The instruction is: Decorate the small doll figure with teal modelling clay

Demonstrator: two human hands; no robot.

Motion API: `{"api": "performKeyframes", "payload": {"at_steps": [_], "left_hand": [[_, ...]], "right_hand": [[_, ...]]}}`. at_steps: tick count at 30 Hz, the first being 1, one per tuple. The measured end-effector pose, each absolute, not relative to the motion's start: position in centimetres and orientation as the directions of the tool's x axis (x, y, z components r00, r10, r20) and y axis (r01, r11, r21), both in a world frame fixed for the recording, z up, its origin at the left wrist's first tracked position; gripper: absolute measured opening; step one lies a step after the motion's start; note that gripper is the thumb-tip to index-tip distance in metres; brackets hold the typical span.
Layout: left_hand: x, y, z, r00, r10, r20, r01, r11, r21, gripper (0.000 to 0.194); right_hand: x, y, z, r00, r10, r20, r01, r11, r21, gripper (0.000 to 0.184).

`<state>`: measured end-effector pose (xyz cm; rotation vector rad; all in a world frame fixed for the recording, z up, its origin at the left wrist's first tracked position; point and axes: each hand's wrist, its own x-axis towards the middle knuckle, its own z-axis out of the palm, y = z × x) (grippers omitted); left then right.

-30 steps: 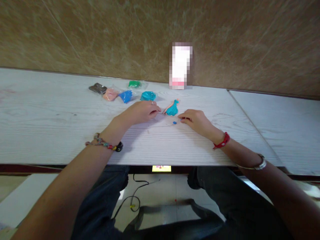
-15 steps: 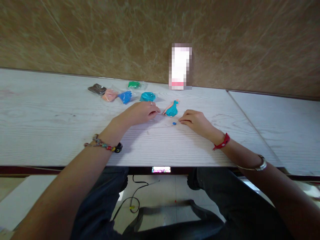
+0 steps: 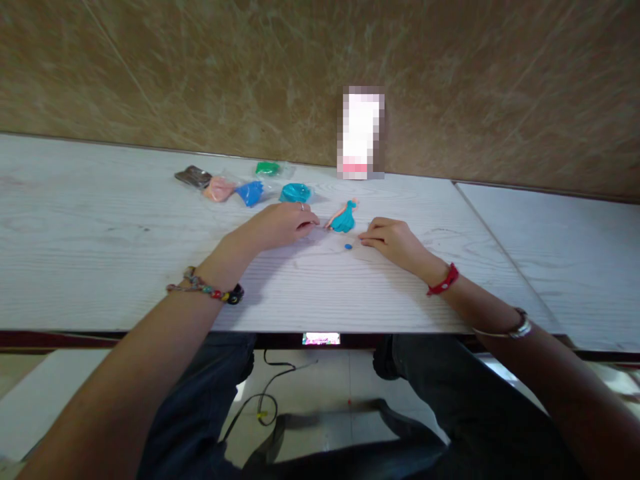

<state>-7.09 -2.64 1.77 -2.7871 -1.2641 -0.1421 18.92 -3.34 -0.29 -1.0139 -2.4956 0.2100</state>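
Note:
A small clay figure with a teal skirt and pale pink parts lies flat on the whitish wooden table. A small blue clay dot lies just below it. Left of the figure, my left hand has its fingers pressed together; what they may hold is hidden. My right hand, to the right of the blue dot, has thumb and fingers pinched together close to the table. Anything in that pinch is too small to make out. A faint clear sheet seems to lie under the figure and dot.
Clear bags of clay lie behind my left hand: dark brown, pink, blue, green and teal. A blurred-out upright phone-like object leans on the brown marbled wall.
My right hand has shifted very slightly right, away from the blue dot. My left hand, the figure and the bags stay practically where they were.

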Motion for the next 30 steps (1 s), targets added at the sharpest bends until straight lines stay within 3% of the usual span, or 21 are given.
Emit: {"api": "performKeyframes", "payload": {"at_steps": [6,9,17,20,30], "left_hand": [[-7.12,-2.64,1.74,0.649,0.752,0.113,0.758,-0.652,-0.012,0.033],[-7.15,-2.62,1.71,0.652,0.749,0.117,0.755,-0.656,-0.007,0.033],[-7.07,-2.79,1.87,0.647,0.755,0.11,0.76,-0.65,-0.006,0.034],[-7.08,-2.77,1.88,0.649,0.753,0.111,0.758,-0.652,-0.009,0.033],[-7.27,-2.62,1.82,0.66,0.744,0.105,0.749,-0.662,-0.015,0.033]], "right_hand": [[18.97,-3.09,-0.24,-0.694,0.639,0.332,0.566,0.769,-0.296,0.019],[19.01,-2.92,-0.26,-0.634,0.682,0.363,0.618,0.73,-0.292,0.019],[18.75,-3.14,-0.14,-0.671,0.662,0.333,0.599,0.75,-0.281,0.02],[18.83,-3.17,-0.11,-0.731,0.613,0.3,0.534,0.787,-0.309,0.02],[19.06,-2.92,-0.11,-0.686,0.646,0.336,0.579,0.764,-0.286,0.02]]}}
